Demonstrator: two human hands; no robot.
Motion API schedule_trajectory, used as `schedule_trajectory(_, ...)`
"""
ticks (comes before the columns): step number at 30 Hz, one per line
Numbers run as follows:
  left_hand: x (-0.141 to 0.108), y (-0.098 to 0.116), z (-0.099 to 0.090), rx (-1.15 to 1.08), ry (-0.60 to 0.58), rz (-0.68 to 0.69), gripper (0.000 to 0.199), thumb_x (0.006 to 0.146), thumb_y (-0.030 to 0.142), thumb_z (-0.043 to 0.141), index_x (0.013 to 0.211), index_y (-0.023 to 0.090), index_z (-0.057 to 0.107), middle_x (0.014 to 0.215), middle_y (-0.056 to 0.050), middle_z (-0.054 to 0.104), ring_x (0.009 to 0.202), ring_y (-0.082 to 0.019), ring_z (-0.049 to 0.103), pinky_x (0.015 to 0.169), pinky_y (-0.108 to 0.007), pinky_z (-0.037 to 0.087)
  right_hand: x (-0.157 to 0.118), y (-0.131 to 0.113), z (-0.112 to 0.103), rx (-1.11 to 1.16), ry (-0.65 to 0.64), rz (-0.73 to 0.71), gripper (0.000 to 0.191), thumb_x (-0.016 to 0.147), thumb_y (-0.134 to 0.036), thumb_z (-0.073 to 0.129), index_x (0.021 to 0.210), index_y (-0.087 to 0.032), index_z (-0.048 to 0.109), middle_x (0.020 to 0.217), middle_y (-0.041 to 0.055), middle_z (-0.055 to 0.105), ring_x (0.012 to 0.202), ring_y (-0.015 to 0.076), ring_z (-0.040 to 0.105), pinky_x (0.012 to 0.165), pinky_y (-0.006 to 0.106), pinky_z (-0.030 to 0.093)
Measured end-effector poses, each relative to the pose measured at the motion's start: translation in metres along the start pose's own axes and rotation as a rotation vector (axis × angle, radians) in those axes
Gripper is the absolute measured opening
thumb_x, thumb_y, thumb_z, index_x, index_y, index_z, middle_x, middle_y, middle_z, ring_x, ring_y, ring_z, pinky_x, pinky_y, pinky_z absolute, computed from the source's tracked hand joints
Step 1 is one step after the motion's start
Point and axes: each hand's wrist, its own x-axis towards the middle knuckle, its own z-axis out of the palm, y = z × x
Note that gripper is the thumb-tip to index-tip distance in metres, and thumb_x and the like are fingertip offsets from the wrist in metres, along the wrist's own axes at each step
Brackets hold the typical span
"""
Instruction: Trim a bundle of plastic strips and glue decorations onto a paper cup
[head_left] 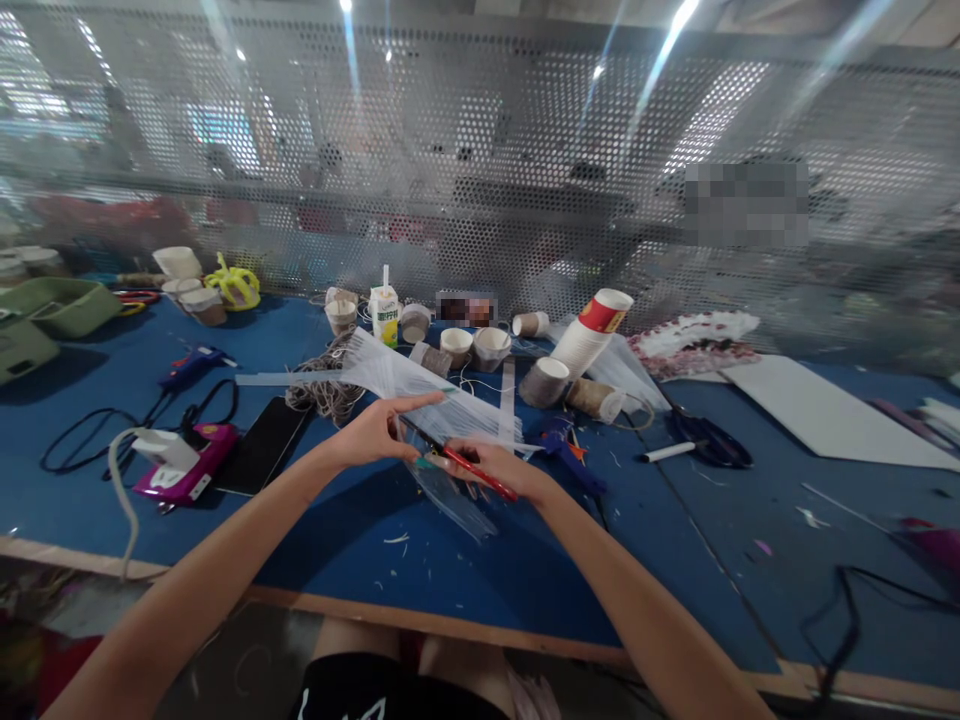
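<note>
Clear plastic strips [409, 372] spread over the blue counter [337, 555], just beyond and below the hands. Right hand [499, 463] grips a red tool [484, 474]; left hand [373, 432], thumb and forefinger spread, holding unclear.

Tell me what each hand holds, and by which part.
Right hand: red tool, by its handle. Left hand: near clear strips; whether it holds any can't be told.

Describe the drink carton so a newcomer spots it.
Find the perforated metal screen behind the blue tabletop. Near its foot, left of centre, the drink carton stands among small cups. Unlike them, it is boxy, with a white straw poking up.
</note>
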Motion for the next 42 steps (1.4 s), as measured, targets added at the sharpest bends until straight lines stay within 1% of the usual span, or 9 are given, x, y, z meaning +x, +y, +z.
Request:
schedule_trajectory(6, 0.000, 0.000, 0.001, -0.001, -0.015, 0.007, 0.079, 0.066, 0.022, 0.069, 0.138, 0.020, 0.036, 0.087, -0.008, 0.072, 0.045, -0.010, 0.051, 0.044, -0.021, 0.039, -0.001, -0.001, 0.000, 0.025, -0.021, 0.032, 0.041, 0.078, -0.058, 0.051, 0.084, -0.018, 0.055, 0.071, 0.0000, 0.056, 0.055, 0.0101, 0.051, 0.051, 0.023, 0.041)
schedule_trajectory(17, 0.000, 0.002, 0.004, -0.014, -0.001, 0.011, 0.078, 0.063, 0.020, 0.070, 0.135, 0.020, 0.042, 0.093, -0.008, 0.071, 0.051, -0.011, 0.057, 0.046, -0.020, 0.042, 0.003, -0.002, 0.001, -0.075, 0.029, -0.029, 0.040, 0.078, -0.056, 0.053, 0.084, -0.017, 0.058, 0.080, 0.0024, 0.058, 0.072, 0.0130, 0.054, 0.064, 0.023, 0.042)
schedule_trajectory(21, 0.000, 0.003, 0.003, -0.021, -0.006, 0.000, 0.080, 0.063, 0.018, 0.071, 0.136, 0.020, 0.040, 0.082, -0.006, 0.071, 0.044, -0.008, 0.050, 0.043, -0.019, 0.039, 0.004, 0.003, 0.001, 0.004, 0.011, -0.008, 0.042, 0.074, -0.059, 0.056, 0.084, -0.017, 0.056, 0.075, 0.0008, 0.057, 0.062, 0.0102, 0.054, 0.057, 0.021, 0.043)
schedule_trajectory(27, 0.000, 0.004, 0.003, -0.065, -0.014, 0.000, 0.080, 0.063, 0.015, 0.071, 0.136, 0.021, 0.039, 0.071, -0.001, 0.069, 0.038, -0.004, 0.040, 0.039, -0.017, 0.033, 0.003, -0.004, 0.002, 0.135, -0.052, -0.024, 0.047, 0.072, -0.063, 0.056, 0.070, -0.017, 0.048, 0.056, -0.0044, 0.047, 0.043, 0.0074, 0.047, 0.039, 0.019, 0.039)
schedule_trajectory(29, 0.000, 0.004, 0.003, -0.062, -0.016, -0.003, 0.081, 0.063, 0.015, 0.071, 0.137, 0.021, 0.039, 0.077, -0.003, 0.070, 0.038, -0.003, 0.039, 0.038, -0.017, 0.032, 0.003, -0.007, 0.002, 0.143, -0.052, -0.021, 0.047, 0.072, -0.063, 0.056, 0.068, -0.016, 0.048, 0.055, -0.0044, 0.047, 0.042, 0.0069, 0.047, 0.038, 0.019, 0.038)
schedule_trajectory(31, 0.000, 0.002, 0.003, -0.049, -0.011, 0.007, 0.082, 0.063, 0.017, 0.072, 0.137, 0.024, 0.037, 0.100, -0.008, 0.069, 0.040, -0.003, 0.043, 0.039, -0.017, 0.035, 0.003, -0.009, 0.002, 0.153, -0.050, -0.027, 0.048, 0.071, -0.063, 0.057, 0.067, -0.016, 0.048, 0.054, -0.0045, 0.047, 0.041, 0.0062, 0.046, 0.038, 0.019, 0.038)
schedule_trajectory(34, 0.000, 0.000, 0.000, -0.034, -0.001, 0.040, 0.090, 0.061, 0.021, 0.074, 0.140, 0.029, 0.031, 0.133, -0.015, 0.049, 0.046, -0.003, 0.049, 0.041, -0.017, 0.040, 0.004, -0.009, 0.001, 0.161, -0.050, -0.053, 0.049, 0.069, -0.063, 0.058, 0.065, -0.015, 0.049, 0.053, -0.0043, 0.048, 0.041, 0.0057, 0.046, 0.038, 0.018, 0.039)
schedule_trajectory(38, -0.002, -0.002, -0.005, -0.052, -0.008, 0.076, 0.093, 0.064, 0.029, 0.075, 0.142, 0.031, 0.024, 0.139, -0.017, 0.042, 0.058, -0.008, 0.058, 0.048, -0.019, 0.045, 0.004, -0.005, -0.003, 0.163, -0.038, -0.065, 0.047, 0.070, -0.061, 0.059, 0.065, -0.016, 0.048, 0.053, -0.0050, 0.047, 0.040, 0.0065, 0.046, 0.037, 0.019, 0.040)
schedule_trajectory(42, -0.002, -0.005, -0.011, -0.040, 0.063, 0.152, 0.070, 0.076, 0.040, 0.063, 0.138, 0.027, 0.034, 0.136, -0.014, 0.045, 0.089, -0.021, 0.062, 0.066, -0.027, 0.051, 0.002, -0.001, -0.006, 0.171, -0.020, -0.033, 0.046, 0.070, -0.061, 0.058, 0.067, -0.016, 0.048, 0.052, -0.0047, 0.049, 0.038, 0.0074, 0.047, 0.034, 0.019, 0.038)
